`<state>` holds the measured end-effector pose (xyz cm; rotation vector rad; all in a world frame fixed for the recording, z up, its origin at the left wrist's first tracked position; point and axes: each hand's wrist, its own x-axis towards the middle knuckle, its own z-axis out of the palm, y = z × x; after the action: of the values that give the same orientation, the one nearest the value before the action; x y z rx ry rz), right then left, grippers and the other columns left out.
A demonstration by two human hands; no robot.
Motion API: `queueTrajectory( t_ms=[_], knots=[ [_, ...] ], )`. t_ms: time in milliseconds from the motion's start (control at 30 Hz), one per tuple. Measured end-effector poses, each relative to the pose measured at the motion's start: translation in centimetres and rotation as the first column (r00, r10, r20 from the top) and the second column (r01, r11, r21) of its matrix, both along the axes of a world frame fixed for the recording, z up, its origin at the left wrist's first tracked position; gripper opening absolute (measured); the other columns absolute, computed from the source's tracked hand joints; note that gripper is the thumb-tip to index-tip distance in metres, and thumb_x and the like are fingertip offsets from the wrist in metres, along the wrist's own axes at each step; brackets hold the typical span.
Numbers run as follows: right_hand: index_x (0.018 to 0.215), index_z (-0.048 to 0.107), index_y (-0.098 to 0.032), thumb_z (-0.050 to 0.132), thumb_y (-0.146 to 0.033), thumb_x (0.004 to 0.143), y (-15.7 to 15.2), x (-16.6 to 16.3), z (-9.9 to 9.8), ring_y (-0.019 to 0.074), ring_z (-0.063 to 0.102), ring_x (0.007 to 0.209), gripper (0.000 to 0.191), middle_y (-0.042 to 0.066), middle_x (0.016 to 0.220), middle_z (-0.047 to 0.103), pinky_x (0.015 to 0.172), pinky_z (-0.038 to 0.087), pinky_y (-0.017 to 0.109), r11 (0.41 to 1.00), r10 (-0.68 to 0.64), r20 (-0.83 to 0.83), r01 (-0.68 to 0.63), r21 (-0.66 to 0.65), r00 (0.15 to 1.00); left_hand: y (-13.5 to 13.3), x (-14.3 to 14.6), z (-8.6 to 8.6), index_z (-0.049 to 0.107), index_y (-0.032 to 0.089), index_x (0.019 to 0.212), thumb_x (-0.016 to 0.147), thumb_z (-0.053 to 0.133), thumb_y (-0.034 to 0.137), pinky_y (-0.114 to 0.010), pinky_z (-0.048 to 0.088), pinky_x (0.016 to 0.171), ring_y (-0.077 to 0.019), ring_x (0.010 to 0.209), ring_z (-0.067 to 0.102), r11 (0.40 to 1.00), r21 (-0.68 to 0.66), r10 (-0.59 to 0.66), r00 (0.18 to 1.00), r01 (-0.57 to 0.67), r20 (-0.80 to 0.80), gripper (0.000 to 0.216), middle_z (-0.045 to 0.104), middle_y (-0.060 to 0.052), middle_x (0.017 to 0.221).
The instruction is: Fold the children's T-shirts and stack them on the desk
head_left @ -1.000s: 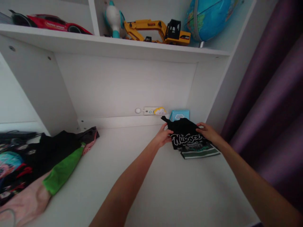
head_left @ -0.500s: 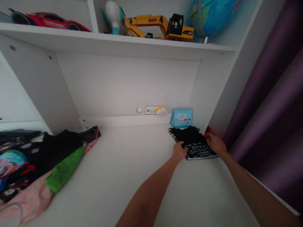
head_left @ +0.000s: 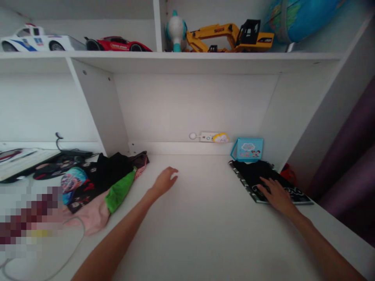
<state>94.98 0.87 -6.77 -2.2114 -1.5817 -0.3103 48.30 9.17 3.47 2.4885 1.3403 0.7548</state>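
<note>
A folded black garment point(head_left: 258, 175) with white lettering lies on a folded striped piece at the right end of the white desk point(head_left: 205, 226). My right hand point(head_left: 275, 194) rests flat on top of it, fingers stretched out. My left hand point(head_left: 164, 181) hovers over the bare middle of the desk, fingers loosely apart and holding nothing, a short way right of a heap of clothes point(head_left: 96, 187) in black, green and pink.
A small blue calendar point(head_left: 248, 149) and a power strip point(head_left: 209, 137) stand at the back wall. The shelf above carries toy cars point(head_left: 117, 43), a yellow excavator point(head_left: 231, 37) and a globe point(head_left: 301, 17). Purple curtain point(head_left: 348, 156) at right; cables and a keyboard at left.
My left hand has let go of the folded black garment and moved left toward the heap. The right hand now lies flat on the garment. The view has swung left.
</note>
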Motion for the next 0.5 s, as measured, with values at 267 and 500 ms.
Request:
queueTrajectory(
  t_ms=[267, 500],
  knots=[
    [0.105, 0.057, -0.015, 0.031, -0.047, 0.082, -2.2, -5.1, 1.0, 0.0263, 0.037, 0.120, 0.048, 0.014, 0.120, 0.050, 0.099, 0.030, 0.041, 0.948, 0.190, 0.071, -0.202, 0.244, 0.979, 0.7, -18.5, 5.0, 0.052, 0.012, 0.108, 0.076, 0.057, 0.032, -0.042, 0.041, 0.076, -0.0346, 0.102, 0.046, 0.528, 0.210, 0.845, 0.485, -0.823, -0.224, 0.039, 0.053, -0.015, 0.108],
    [0.103, 0.057, -0.015, 0.033, -0.043, 0.081, -2.3, -6.9, 2.5, 0.0252, 0.042, 0.114, 0.042, 0.014, 0.116, 0.052, 0.097, 0.032, 0.039, 0.928, 0.249, 0.038, -0.249, 0.277, 0.968, 1.2, -18.0, 3.9, 0.050, 0.012, 0.113, 0.075, 0.056, 0.037, -0.049, 0.037, 0.076, -0.0374, 0.105, 0.043, 0.435, 0.140, 0.897, 0.414, -0.889, -0.157, 0.045, 0.051, -0.016, 0.114]
  ],
)
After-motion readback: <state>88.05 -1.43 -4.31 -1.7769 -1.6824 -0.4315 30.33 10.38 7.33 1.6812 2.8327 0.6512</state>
